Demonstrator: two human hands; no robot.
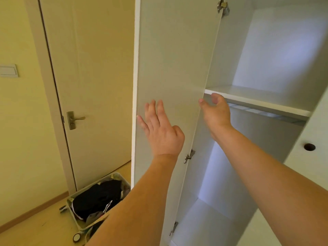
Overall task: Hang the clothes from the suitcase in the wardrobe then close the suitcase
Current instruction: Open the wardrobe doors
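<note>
The white wardrobe stands open in front of me, its left door swung out. My left hand lies flat on the inside of that door, fingers spread, holding nothing. My right hand reaches into the wardrobe just under the shelf, fingers loosely curled and empty. A hanging rail runs below the shelf with nothing on it. On the floor at lower left lies the open pale suitcase, filled with dark clothes, one with white stripes.
A closed cream room door with a metal lever handle is behind the suitcase. A light switch sits on the left wall. The wardrobe's right door with a round hole stands at the right edge.
</note>
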